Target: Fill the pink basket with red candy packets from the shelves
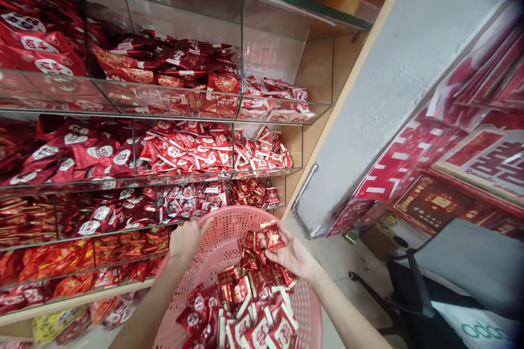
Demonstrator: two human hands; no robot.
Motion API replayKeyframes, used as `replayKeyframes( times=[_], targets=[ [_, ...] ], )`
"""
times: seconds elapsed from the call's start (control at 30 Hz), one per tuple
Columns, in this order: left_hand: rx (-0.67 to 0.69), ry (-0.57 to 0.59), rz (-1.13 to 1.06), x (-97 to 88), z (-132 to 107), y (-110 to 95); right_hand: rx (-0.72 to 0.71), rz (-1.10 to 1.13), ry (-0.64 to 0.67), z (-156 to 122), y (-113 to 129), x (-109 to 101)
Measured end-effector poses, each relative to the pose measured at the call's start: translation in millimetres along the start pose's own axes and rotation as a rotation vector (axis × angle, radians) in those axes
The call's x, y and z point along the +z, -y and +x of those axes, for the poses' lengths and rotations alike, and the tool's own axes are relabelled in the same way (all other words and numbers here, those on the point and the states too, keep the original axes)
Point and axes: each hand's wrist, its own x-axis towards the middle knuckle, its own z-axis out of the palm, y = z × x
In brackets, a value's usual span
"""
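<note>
The basket (pixel 241 214) stands nearest, the left hand (pixel 186 240) curling its fingers over the edge. The right hand (pixel 298 257) pinches a packet (pixel 273 235) inside; the basket partly blocks the shelves (pixel 317 68).

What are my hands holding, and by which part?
Your left hand grips the pink basket by its rim; your right hand holds a shiny red packet, exact grip point unclear.
</note>
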Motion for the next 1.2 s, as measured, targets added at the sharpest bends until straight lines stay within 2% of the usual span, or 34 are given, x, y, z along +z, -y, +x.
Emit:
replayKeyframes(
  times=[0.1,0.17,0.23,0.4,0.47,0.57,0.67,0.87,1.1,1.2],
  targets=[
    [0.0,-0.004,-0.005,-0.8,-0.5,0.1,0.007,-0.109,-0.048,0.5,-3.0,-3.1],
    [0.009,0.001,-0.009,-2.2,-0.4,0.4,-0.036,-0.262,-0.096,0.4,-4.5,-3.1],
    [0.016,0.009,-0.011,-4.1,0.0,0.5,-0.136,-0.526,-0.138,-0.1,-5.0,-0.2],
    [-0.009,0.03,-0.047,-7.9,0.1,-0.5,-0.445,-1.389,-0.152,3.1,-9.3,10.0],
    [-0.017,0.029,-0.053,-8.2,0.0,-0.9,-0.48,-1.633,-0.167,7.1,-14.7,11.8],
    [-0.012,0.02,-0.04,-7.6,-0.1,-1.0,-0.495,-1.884,-0.203,12.6,-23.7,12.4],
    [-0.001,0.021,-0.037,-7.1,-0.1,-0.8,-0.495,-2.014,-0.181,15.0,-29.8,10.9],
    [-0.025,0.028,-0.062,-7.6,-1.1,-1.3,-0.455,-2.117,-0.152,11.4,-31.2,1.6],
    [-0.016,0.022,-0.016,-4.8,-0.7,-1.1,-0.338,-2.08,-0.023,-2.5,-24.6,-7.5],
    [-0.015,0.011,-0.005,-2.4,-0.4,-1.2,-0.333,-2.052,0.01,-7.8,-22.1,-6.3]
  ],
)
